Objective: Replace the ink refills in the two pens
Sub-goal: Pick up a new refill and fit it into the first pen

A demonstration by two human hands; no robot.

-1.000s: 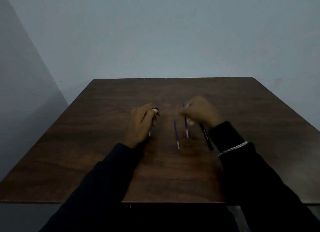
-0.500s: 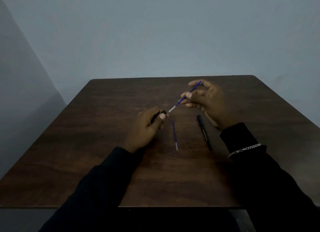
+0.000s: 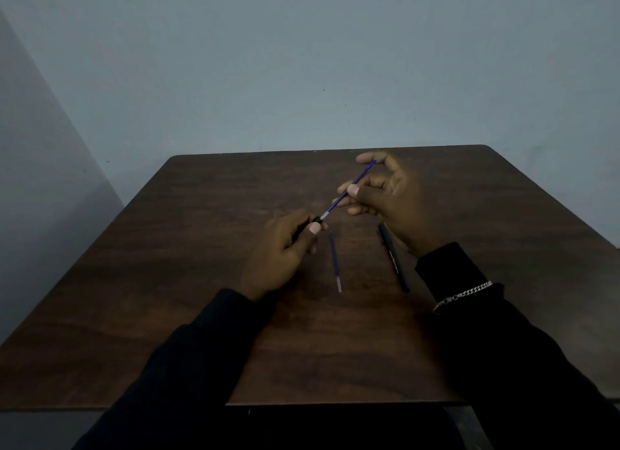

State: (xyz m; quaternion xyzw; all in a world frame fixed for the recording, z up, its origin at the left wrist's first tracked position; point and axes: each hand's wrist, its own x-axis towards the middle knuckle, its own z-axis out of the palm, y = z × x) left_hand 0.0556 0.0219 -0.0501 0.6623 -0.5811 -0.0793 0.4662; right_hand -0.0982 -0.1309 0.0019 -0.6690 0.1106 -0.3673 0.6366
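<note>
1. Raised blue refill (image 3: 365, 172) off table since a second earlier, then edged its pale end closer to pen barrel (image 3: 315, 220) over the last half second; set pale end right at barrel's mouth, could not tell whether inside.
2. Held refill slanted above table, far end up and off to the right.
3. Pinched refill about mid-length in right hand (image 3: 396, 208), thumb against curled fingers; stretched index finger out to refill's far end.
4. Gripped barrel in left hand (image 3: 281, 251), fingers wrapped round, thumb tip beside the mouth; showed only a short black end past the fist.
5. Left second refill (image 3: 335, 263) flat on table between the hands, pale end toward the wearer, touched by nothing.
6. Left second pen (image 3: 394, 260), black, flat on table right of second refill and apart from it, far end tucked under right hand.
7. Worked over dark wooden table (image 3: 201, 281); wore dark sleeves (image 3: 201, 365) on both arms, chain bracelet (image 3: 463, 295) on right wrist; faced plain pale wall (image 3: 302, 63).
</note>
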